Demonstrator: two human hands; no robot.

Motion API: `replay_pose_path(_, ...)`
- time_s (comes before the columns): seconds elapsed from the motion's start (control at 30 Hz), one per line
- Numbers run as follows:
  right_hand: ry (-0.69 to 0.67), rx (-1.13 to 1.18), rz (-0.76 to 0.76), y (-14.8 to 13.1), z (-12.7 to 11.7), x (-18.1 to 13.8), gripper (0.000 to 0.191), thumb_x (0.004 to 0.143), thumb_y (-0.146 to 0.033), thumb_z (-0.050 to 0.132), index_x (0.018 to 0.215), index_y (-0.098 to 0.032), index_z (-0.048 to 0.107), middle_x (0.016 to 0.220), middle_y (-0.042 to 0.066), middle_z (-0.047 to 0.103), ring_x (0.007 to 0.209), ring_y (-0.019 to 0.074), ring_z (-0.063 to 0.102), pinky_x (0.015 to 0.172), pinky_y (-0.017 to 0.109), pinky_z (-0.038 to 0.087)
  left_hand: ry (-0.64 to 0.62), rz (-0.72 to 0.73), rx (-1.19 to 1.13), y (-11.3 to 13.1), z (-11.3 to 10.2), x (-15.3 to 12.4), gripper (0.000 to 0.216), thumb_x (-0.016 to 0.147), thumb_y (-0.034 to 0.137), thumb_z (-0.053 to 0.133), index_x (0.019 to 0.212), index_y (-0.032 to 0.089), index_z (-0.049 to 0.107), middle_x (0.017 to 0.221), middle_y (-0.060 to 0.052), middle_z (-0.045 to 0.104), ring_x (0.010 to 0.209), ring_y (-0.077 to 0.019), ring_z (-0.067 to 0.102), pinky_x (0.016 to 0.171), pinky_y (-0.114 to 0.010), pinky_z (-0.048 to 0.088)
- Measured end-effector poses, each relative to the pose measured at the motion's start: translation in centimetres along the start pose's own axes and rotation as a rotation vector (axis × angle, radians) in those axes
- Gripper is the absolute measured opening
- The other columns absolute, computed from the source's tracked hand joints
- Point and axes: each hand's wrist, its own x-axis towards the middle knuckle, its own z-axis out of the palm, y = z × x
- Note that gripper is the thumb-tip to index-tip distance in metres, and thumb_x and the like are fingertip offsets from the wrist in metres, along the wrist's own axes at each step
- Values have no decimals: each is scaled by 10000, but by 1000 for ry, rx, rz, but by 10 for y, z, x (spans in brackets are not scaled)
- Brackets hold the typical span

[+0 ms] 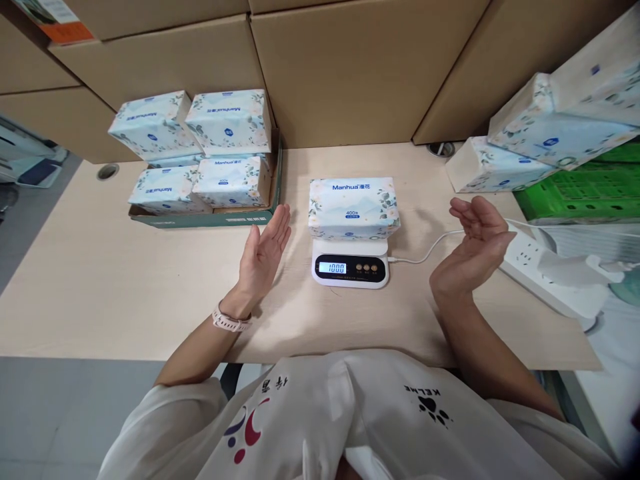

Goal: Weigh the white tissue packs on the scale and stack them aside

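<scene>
A tissue pack [354, 208] is set on a white scale [350, 265] with its display [333, 268] lit, on the desk [150, 287]. The left hand [265, 257] and right hand [470, 250] are held released, apart from it, on either side. More packs [231, 181] are stacked in a green box [193, 221].

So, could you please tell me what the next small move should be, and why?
I'd probably bring the left hand and right hand in to grip the pack on the scale by its ends: the display reads 100.0, and both hands are empty, one on each side of the pack.
</scene>
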Motion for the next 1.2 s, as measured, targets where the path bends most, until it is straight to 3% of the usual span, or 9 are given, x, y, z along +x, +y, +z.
replay_pose_path(1.2, 15, -32, -25, -1, -1, 2, 661, 1072, -554, 217, 1188, -148, 725, 1055, 92, 768, 1051, 237, 755, 1085, 538, 542, 7, -15, 8, 1, 1, 0, 814, 1011, 788, 306, 1617, 283, 506, 1798, -4, 277, 1711, -245, 153, 1412, -421, 160)
